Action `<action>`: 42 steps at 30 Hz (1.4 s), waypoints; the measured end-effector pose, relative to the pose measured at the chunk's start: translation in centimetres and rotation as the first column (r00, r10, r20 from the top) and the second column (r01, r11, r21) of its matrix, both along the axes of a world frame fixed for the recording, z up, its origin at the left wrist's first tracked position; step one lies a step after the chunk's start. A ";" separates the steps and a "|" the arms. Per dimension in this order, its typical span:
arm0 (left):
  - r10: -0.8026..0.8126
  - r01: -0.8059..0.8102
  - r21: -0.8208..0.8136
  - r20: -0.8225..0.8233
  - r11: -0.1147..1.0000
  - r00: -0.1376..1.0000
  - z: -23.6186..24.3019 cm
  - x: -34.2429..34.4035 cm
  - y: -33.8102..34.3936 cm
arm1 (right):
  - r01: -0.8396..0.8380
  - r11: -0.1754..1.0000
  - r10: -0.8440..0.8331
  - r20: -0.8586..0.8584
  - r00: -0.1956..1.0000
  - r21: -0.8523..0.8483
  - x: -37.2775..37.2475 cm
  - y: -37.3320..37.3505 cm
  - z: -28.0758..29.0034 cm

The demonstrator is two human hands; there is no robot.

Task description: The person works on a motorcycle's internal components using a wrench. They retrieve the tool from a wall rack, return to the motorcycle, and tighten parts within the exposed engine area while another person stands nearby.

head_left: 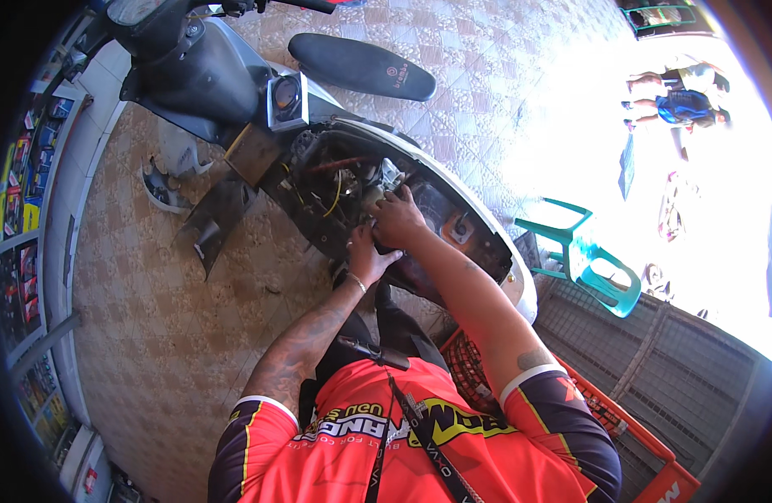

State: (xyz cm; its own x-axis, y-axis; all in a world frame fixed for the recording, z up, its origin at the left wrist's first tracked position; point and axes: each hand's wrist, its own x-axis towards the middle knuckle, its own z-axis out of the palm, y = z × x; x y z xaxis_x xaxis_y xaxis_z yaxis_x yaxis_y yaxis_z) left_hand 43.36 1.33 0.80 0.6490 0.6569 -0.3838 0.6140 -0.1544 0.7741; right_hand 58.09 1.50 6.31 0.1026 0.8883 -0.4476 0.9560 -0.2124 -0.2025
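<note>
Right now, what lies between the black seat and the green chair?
Tiled floor lies between the black seat and green chair, in the head view.

Well off to the left of the left hand, shelves carry colourful packages along the wall. Brown-and-cream patterned tile floor spreads around and beyond both hands. To the right of the right hand is a teal plastic chair; nearer the wearer, on that same side, are a grey mesh panel and a red-orange rail. Far beyond the right hand, in glare, a person in blue shows.
</note>
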 end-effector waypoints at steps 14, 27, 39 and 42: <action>0.033 -0.034 0.013 0.058 0.999 0.998 0.8 0.5 0.4 | 0.075 0.981 -0.080 0.019 0.997 0.178 0.6 -1.4 -0.9; 0.110 -0.120 0.066 0.129 0.991 0.986 -0.8 0.3 0.0 | -0.191 0.887 0.187 -0.051 0.981 -0.420 2.2 4.2 -2.7; 0.112 -0.123 0.075 0.141 0.990 0.984 -0.6 0.6 -0.1 | -0.211 0.859 0.211 -0.053 0.976 -0.466 2.8 4.5 -1.5; 0.114 -0.127 0.073 0.163 0.989 0.980 -0.8 0.5 -0.2 | -0.221 0.860 0.216 -0.064 0.974 -0.461 2.7 4.6 -1.6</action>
State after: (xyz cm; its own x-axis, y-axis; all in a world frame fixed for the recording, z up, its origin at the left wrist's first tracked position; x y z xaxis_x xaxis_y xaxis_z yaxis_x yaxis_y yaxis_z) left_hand 43.85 1.17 0.02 0.6109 0.7593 -0.2243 0.5032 -0.1536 0.8504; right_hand 60.83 6.06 4.75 -0.0765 0.5786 -0.8120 0.9874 -0.0694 -0.1424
